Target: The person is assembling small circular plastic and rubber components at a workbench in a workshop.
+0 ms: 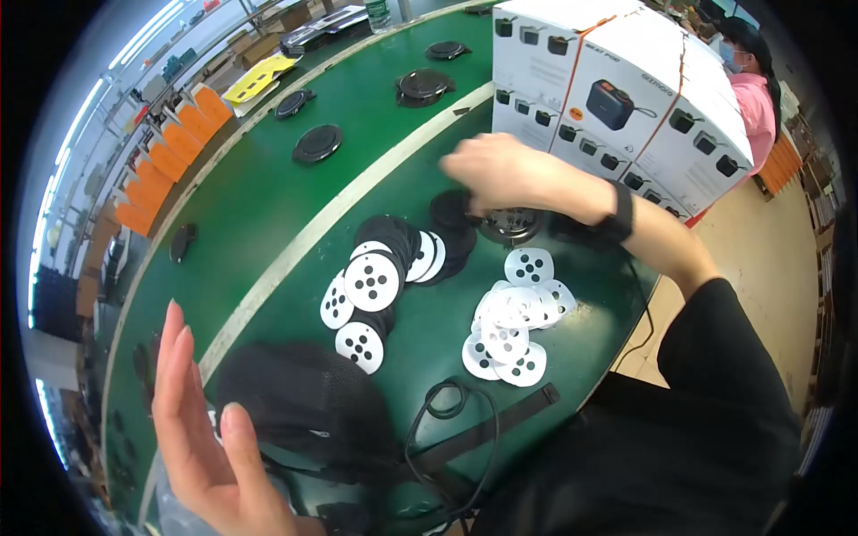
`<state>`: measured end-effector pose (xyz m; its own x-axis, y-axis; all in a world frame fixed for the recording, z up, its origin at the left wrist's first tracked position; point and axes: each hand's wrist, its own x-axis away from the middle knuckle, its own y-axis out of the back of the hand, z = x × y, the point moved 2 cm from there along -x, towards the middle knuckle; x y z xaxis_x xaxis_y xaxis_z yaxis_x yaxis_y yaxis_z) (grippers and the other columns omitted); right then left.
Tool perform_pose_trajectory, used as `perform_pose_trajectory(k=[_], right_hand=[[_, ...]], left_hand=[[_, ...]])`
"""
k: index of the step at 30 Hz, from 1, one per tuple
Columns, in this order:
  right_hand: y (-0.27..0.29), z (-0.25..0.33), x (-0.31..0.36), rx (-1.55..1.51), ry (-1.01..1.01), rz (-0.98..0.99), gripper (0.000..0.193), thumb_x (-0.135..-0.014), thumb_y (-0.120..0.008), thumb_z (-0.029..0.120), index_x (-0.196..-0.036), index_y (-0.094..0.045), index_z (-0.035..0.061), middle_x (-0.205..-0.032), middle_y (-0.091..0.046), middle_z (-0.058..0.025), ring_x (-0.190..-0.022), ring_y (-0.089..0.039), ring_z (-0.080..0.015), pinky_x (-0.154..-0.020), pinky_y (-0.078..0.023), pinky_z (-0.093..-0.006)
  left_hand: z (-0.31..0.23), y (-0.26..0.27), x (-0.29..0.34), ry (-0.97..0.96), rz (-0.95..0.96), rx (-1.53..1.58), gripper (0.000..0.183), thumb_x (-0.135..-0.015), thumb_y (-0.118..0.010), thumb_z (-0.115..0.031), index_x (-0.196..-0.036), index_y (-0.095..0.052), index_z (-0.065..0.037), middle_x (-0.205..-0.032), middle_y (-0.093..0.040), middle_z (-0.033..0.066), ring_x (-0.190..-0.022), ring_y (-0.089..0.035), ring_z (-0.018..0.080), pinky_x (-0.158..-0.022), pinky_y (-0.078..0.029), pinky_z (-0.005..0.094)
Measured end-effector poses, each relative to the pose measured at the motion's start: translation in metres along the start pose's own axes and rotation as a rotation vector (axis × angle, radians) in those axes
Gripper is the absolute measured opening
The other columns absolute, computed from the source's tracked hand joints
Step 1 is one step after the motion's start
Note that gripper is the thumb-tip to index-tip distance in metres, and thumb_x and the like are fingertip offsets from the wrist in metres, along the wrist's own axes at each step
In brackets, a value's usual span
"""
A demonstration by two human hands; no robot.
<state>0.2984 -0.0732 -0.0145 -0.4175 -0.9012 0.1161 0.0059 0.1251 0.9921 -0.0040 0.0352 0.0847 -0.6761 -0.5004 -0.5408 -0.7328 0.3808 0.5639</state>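
Note:
My right hand (502, 171), a black band on its wrist, is closed over a dark round part with holes (511, 228) in front of the white boxes. Its fingertips are turned down, so whatever they hold cannot be made out. Next to that part, several black discs (451, 211) overlap. My left hand (210, 447) is raised at the lower left, fingers stretched, thumb apart, nothing in it. Between the hands lies a fanned row of black discs and white discs with dark holes (372, 281). A pile of white hole-punched pieces (514, 308) sits to its right.
A black mesh item (304, 402), a black cable (451, 413) and a dark strap (500, 426) lie near me. White printed boxes (617, 89) are stacked at the back right. Black round parts (317, 143) sit beyond the pale strip. A person (755, 98) is behind the boxes.

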Motion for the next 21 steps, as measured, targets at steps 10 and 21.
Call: perform_pose_trajectory(k=[10, 21], right_hand=[[-0.045, -0.044, 0.05, -0.313, -0.196, -0.026, 0.072, -0.055, -0.085, 0.025, -0.115, -0.051, 0.0039, -0.1, -0.055, -0.0193, -0.09, -0.057, -0.0341, -0.077, -0.046, -0.0377], [-0.029, 0.001, 0.063, -0.283, 0.042, -0.374, 0.034, -0.073, -0.073, 0.019, -0.099, -0.059, 0.0018, -0.093, -0.061, -0.0146, -0.086, -0.06, -0.0292, -0.075, -0.047, -0.0374]], left_hand=[[-0.002, -0.011, 0.011, -0.117, 0.086, -0.1, 0.04, -0.092, -0.048, -0.015, -0.129, -0.049, 0.0, -0.135, -0.046, 0.0176, -0.129, -0.041, 0.0267, -0.109, -0.027, 0.0422], [-0.005, -0.008, 0.018, -0.212, 0.073, -0.319, 0.043, -0.093, -0.044, -0.021, -0.13, -0.048, 0.0, -0.133, -0.048, 0.0182, -0.127, -0.043, 0.0283, -0.108, -0.03, 0.0413]])
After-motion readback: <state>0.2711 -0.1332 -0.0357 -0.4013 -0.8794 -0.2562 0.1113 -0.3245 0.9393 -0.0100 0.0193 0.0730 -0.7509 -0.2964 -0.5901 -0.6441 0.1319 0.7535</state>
